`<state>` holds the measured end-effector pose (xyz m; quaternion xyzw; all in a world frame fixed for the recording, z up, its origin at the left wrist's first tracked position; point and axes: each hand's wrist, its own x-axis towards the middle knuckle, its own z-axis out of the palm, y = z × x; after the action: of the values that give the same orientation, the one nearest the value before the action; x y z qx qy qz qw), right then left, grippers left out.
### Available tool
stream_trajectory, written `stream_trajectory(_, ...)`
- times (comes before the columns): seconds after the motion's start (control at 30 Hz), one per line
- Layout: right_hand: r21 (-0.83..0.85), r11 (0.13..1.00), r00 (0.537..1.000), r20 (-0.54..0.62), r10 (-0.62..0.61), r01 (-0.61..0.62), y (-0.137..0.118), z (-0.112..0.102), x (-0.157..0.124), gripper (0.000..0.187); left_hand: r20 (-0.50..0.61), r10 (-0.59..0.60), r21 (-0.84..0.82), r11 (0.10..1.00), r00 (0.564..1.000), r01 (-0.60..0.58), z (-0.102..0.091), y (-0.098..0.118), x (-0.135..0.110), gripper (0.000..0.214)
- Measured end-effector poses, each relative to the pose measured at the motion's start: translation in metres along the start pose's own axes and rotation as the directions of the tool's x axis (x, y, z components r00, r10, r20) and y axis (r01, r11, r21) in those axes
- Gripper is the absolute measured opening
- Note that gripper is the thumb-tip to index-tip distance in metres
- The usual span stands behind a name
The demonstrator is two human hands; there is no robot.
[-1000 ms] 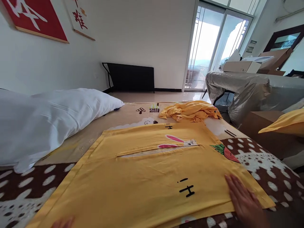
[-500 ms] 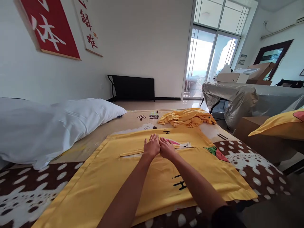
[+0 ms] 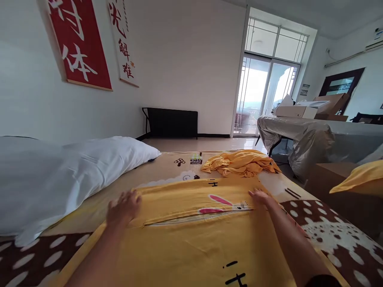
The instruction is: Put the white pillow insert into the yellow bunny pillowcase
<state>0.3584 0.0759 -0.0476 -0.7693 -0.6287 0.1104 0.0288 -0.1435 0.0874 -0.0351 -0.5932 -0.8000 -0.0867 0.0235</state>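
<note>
Yellow cover (image 3: 191, 245): spread flat on the patterned blanket (image 3: 167, 164), directly in front of the person; mild creasing; near end runs out of view.
Slit: long opening across the far part, gaping slightly, pale strip (image 3: 176, 221) visible inside.
Print: rabbit face (image 3: 239, 206) with pink ears at the slit's right end; black "Hi" lettering (image 3: 236, 278) nearer, a second one by the far edge.
Left hand (image 3: 124, 208): palm down at the far left corner, fingers extended; blurred, pressure cannot be told.
Right hand (image 3: 259, 196): at the far right corner, fingers extended, well apart from the left.
White pillow (image 3: 98, 171): left of the cover, bounding that side.
Crumpled yellow cloth (image 3: 242, 162): just beyond the far edge, toward the right.
Cardboard box (image 3: 335, 173): beyond the bed's right side.
Edges: far hem roughly straight; right margin partly hidden by the forearm.
Open room: beige blanket beyond the far left hem; brown spotted blanket along the right.
</note>
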Motion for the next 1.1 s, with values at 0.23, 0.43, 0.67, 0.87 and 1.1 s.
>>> stream_trajectory(0.23,0.115,0.914,0.922,-0.056,-0.384,0.388,-0.180,0.057,0.024,0.050,0.159,0.304,-0.161,0.947,0.939,-0.279,0.056,0.168,0.006,0.051)
stream_trajectory(0.43,0.133,0.884,0.894,-0.092,-0.439,0.448,-0.184,0.084,0.048,0.055,0.147,0.387,-0.195,0.914,0.910,-0.357,0.087,0.177,0.017,0.057)
stream_trajectory(0.67,0.035,0.926,0.926,-0.057,-0.373,0.376,-0.112,0.072,0.085,0.059,0.125,0.393,-0.201,0.909,0.911,-0.364,0.097,0.148,0.050,0.059)
stream_trajectory(0.87,-0.008,0.986,0.986,-0.037,-0.164,0.164,-0.028,0.060,0.096,0.060,0.122,0.264,-0.161,0.956,0.957,-0.244,0.091,0.085,0.071,0.060)
stream_trajectory(1.1,-0.025,0.998,0.996,-0.075,0.055,-0.057,0.049,0.055,0.097,0.061,0.088,0.134,-0.140,0.983,0.987,-0.120,0.088,-0.006,0.098,0.061)
